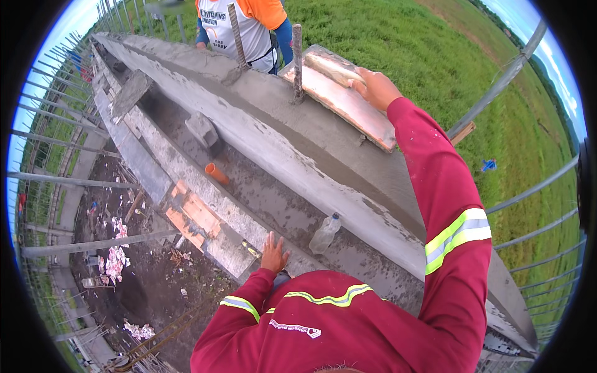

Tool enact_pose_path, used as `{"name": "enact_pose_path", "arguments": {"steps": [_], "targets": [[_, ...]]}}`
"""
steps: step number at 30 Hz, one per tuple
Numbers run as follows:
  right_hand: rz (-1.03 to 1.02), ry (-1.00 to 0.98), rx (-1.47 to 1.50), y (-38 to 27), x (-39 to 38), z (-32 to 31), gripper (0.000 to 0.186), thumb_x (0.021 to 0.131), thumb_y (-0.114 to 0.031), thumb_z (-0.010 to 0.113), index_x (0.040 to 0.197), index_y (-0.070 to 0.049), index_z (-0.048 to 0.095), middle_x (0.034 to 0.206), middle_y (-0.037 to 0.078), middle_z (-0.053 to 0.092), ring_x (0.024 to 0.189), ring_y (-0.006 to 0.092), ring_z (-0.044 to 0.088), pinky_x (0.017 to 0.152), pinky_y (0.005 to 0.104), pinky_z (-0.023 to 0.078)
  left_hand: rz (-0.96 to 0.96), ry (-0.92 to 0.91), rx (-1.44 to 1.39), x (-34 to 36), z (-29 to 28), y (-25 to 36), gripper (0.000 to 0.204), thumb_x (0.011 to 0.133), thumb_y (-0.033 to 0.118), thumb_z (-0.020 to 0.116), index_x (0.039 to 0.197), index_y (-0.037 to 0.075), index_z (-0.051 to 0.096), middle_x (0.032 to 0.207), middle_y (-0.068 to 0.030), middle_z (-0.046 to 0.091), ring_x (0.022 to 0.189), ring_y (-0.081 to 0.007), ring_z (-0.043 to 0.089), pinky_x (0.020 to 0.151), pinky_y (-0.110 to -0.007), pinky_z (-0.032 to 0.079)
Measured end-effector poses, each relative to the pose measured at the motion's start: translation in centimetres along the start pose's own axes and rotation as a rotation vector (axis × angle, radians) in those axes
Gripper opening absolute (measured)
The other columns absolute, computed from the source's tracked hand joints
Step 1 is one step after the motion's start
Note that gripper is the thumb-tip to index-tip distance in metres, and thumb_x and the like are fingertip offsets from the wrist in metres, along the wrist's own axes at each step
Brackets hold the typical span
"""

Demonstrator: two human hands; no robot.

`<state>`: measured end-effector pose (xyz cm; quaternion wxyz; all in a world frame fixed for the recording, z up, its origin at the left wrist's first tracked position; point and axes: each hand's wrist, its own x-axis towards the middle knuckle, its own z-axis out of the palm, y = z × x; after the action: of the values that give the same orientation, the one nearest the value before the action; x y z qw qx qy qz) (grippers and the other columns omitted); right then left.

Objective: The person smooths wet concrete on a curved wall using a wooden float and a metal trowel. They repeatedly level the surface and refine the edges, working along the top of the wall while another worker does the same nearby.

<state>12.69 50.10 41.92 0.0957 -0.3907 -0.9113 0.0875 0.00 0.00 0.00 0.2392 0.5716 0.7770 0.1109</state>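
My right hand (377, 91) reaches far forward, its fingers over the raised wooden bar on top of a wooden float (348, 105). This broad, pinkish, cement-smeared board lies across the outer edge of the wet grey concrete wall top (267, 112), beside an upright rebar stub (297, 62). Down on the narrow inner concrete ledge (233, 214) rests my left hand (273, 255), palm down with fingers spread, holding nothing. A small yellow-and-black tool (251, 249) lies just left of it; its kind is unclear.
Between wall and ledge runs a trough with a clear plastic bottle (324, 234), an orange pipe stub (216, 173) and a concrete block (203, 132). A person (239, 34) stands beyond the wall. Metal poles (99, 244) flank the left drop to littered ground; grass lies right.
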Motion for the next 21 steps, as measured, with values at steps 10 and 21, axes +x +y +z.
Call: {"name": "enact_pose_path", "arguments": {"steps": [10, 21], "targets": [[0.024, -0.064, 0.061, 0.5, -1.7, 0.6, 0.050, 0.104, -0.036, 0.055, 0.139, 0.000, 0.056, 0.114, 0.027, 0.070, 0.107, 0.0415, 0.067, 0.094, 0.0488, 0.051, -0.004, -0.048, 0.024, 0.8, -0.6, -0.2, 0.077, 0.093, 0.045, 0.065, 0.156, 0.008, 0.037, 0.167, -0.0273, 0.013, 0.154, -0.0450, 0.015, 0.122, -0.058, 0.023], [0.081, -0.032, 0.051, 3.9, -9.5, -1.0, 0.052, 0.104, -0.034, 0.056, 0.140, 0.004, 0.053, 0.104, 0.030, 0.070, 0.099, 0.0431, 0.068, 0.088, 0.0499, 0.052, 0.017, -0.038, 0.036, 0.8, -0.5, -0.2, 0.077, 0.093, 0.045, 0.065, 0.155, 0.007, 0.038, 0.166, -0.0303, 0.011, 0.153, -0.0484, 0.014, 0.121, -0.060, 0.023]]}}
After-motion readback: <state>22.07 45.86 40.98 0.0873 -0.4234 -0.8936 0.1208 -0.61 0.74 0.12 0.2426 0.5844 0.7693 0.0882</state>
